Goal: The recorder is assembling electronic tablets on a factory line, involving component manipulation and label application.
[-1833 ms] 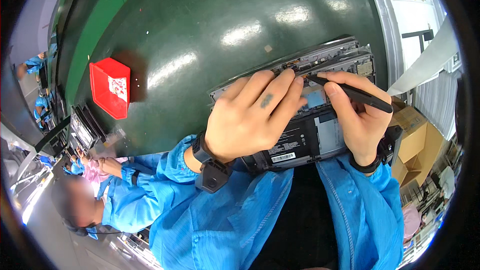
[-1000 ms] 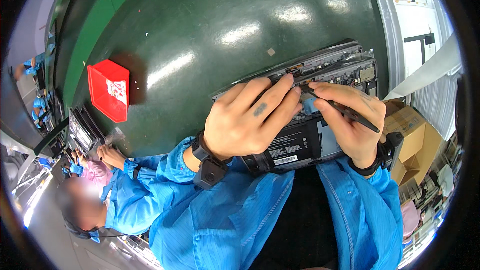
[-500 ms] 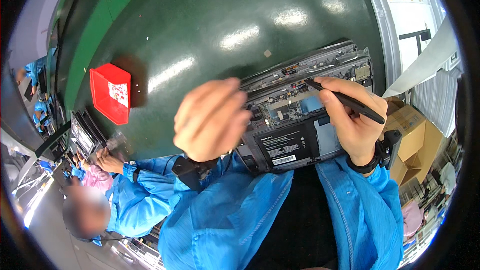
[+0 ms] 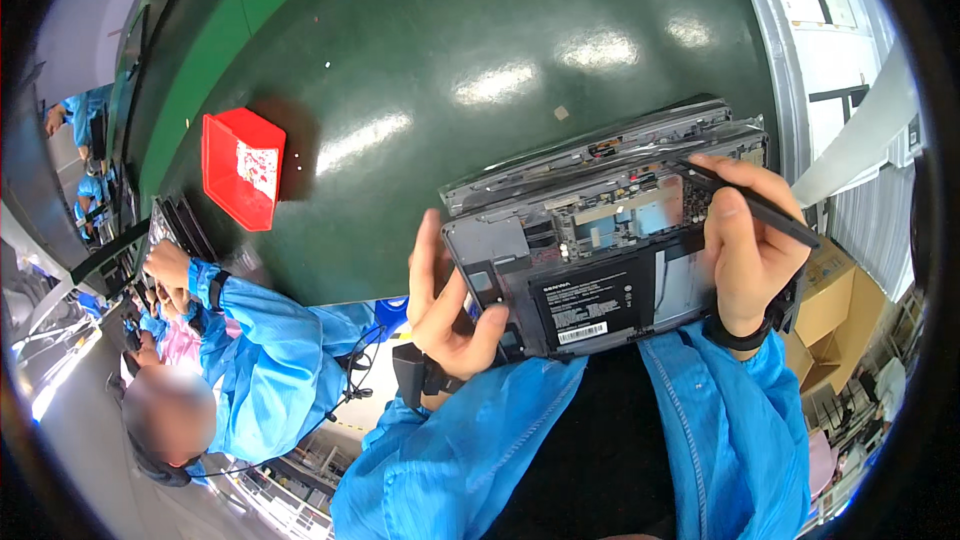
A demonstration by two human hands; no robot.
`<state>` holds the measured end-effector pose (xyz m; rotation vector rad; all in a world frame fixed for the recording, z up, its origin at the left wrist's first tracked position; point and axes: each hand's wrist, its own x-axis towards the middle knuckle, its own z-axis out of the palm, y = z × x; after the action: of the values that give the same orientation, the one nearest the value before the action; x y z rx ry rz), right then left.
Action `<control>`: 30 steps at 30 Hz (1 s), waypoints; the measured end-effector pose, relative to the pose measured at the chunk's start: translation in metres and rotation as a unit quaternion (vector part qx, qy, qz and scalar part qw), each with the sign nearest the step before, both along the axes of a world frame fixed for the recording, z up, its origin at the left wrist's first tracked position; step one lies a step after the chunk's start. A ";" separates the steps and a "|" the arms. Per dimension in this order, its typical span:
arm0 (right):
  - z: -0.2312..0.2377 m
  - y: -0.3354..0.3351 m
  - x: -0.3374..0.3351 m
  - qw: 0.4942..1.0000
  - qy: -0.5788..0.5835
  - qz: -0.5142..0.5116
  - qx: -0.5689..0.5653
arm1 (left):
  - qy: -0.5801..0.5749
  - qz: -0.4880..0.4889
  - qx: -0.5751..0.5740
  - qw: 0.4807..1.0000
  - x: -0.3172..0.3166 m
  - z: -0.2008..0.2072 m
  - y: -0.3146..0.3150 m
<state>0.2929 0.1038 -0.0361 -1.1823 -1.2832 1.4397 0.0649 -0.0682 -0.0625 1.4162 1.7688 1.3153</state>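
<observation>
A laptop base (image 4: 515, 285) lies on the table in front of me, its circuit board (image 4: 640, 215) and black battery (image 4: 590, 305) exposed. At its left edge is my left hand (image 4: 450, 315), fingers spread, with the thumb near the lower left corner. My right hand (image 4: 755, 250) is closed around a black pen-shaped tool (image 4: 770, 210), held slanted over the right part of the board. The tool's tip is near the upper edge of the base. Directly behind lies a second opened laptop base (image 4: 560, 160), partly covered by the first.
On the green table (image 4: 400, 50), a red bin (image 4: 265, 210) stands to the left. A co-worker in a blue sleeve (image 4: 290, 340) works at far left, beside several dark panels (image 4: 185, 225). Cardboard boxes (image 4: 835, 305) are beyond my right arm.
My left hand, blurred above the left part of the laptop base before, is now lower at its left edge with fingers spread. The right hand keeps the tool. The whole view has shifted slightly.
</observation>
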 end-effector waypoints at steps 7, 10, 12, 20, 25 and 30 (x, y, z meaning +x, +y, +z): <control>-0.012 0.006 0.017 0.989 0.140 -0.039 0.008 | -0.436 0.005 -0.127 0.891 0.010 0.020 0.023; -0.008 0.005 0.044 0.981 0.116 -0.102 0.114 | -0.435 0.031 -0.116 0.893 -0.009 0.030 0.030; -0.005 0.012 0.052 0.970 0.134 -0.123 0.161 | -0.329 0.118 -0.098 0.932 -0.030 0.040 0.027; -0.020 0.023 0.013 0.991 0.104 0.009 0.079 | 0.115 0.411 0.202 0.881 -0.115 0.110 -0.029; -0.027 0.020 0.004 0.992 0.119 0.040 0.022 | 0.606 0.270 -0.057 0.746 -0.129 0.126 -0.045; -0.031 0.022 0.006 0.990 0.121 0.064 0.044 | 0.594 0.279 -0.034 0.754 -0.140 0.115 -0.047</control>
<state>0.2985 0.1257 -0.0675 -0.8491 -1.2567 1.5503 -0.0749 -0.1150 0.0523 1.9486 3.2028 0.4182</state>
